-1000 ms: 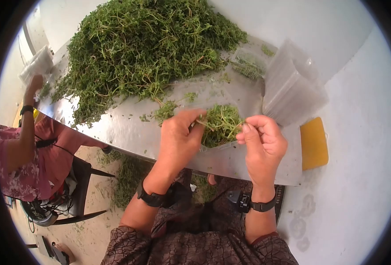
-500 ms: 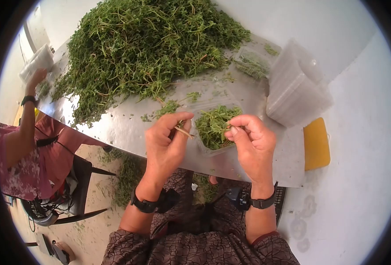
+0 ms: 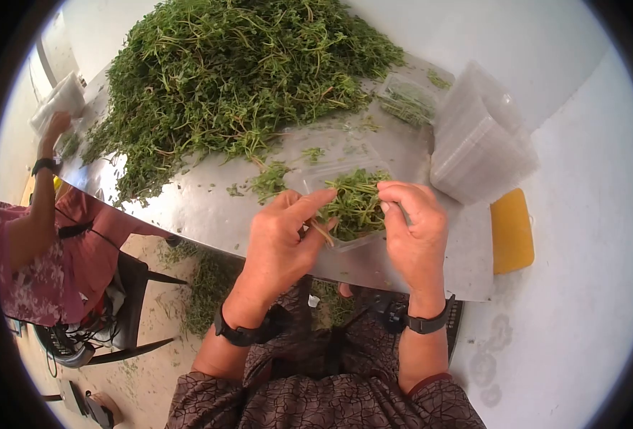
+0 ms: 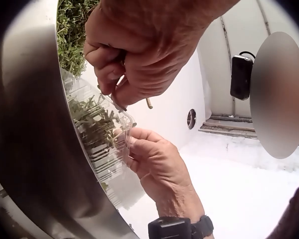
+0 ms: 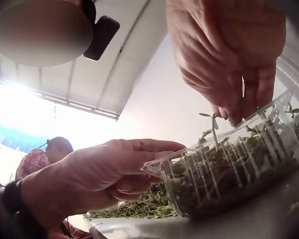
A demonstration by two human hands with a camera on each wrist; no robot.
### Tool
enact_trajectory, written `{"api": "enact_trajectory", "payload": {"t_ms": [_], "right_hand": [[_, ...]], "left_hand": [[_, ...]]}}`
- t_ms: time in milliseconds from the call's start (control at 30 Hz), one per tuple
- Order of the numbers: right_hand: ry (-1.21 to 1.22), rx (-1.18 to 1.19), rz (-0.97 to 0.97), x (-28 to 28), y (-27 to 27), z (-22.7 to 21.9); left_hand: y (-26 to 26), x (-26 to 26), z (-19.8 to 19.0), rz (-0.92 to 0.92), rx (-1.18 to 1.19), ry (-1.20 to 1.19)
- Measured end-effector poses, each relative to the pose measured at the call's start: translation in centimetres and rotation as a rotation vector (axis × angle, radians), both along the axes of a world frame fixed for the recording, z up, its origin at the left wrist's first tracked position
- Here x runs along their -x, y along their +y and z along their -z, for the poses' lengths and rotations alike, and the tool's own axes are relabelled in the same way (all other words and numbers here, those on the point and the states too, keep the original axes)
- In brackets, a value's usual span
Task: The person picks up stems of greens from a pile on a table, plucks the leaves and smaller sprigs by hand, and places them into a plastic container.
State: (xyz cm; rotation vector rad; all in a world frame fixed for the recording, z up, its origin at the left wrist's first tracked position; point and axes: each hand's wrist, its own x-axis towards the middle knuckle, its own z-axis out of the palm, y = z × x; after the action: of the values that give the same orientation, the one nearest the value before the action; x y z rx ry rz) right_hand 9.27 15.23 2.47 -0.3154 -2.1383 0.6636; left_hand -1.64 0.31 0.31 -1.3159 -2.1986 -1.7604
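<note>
An open clear plastic clamshell box point(image 5: 224, 174) on the table holds leafy green sprigs point(image 3: 359, 204) that look like purslane. My left hand point(image 3: 284, 229) is at the box's left side, with bare stems point(image 3: 321, 230) pinched between thumb and curled fingers. A cut stem end point(image 4: 149, 103) pokes out below that hand in the left wrist view. My right hand point(image 3: 416, 222) is at the box's right edge, thumb and forefinger pinching a green sprig over the filled greens. In the right wrist view its fingertips point(image 5: 231, 117) reach down to the rim.
A big heap of greens point(image 3: 238, 79) covers the back of the metal table point(image 3: 209, 214). A filled box point(image 3: 407, 100) and a stack of clear boxes point(image 3: 481, 136) stand at right, near a yellow board point(image 3: 511, 232). Another person's arm point(image 3: 45, 179) is at left.
My left hand drew back left from the box with the stems, then returned to its left side. The right hand moved left, staying at the greens. The view shifted slightly.
</note>
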Motion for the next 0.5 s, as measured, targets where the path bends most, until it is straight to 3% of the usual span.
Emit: {"api": "enact_trajectory", "payload": {"t_ms": [267,500], "right_hand": [[-0.071,-0.2,0.189,-0.7,1.0,0.8],[-0.235,-0.283,0.162,-1.6,1.2,0.1]], "left_hand": [[0.6,0.0,-1.4,-0.036,0.279,0.341],[0.6,0.2,-1.4,-0.013,0.347,0.372]]}}
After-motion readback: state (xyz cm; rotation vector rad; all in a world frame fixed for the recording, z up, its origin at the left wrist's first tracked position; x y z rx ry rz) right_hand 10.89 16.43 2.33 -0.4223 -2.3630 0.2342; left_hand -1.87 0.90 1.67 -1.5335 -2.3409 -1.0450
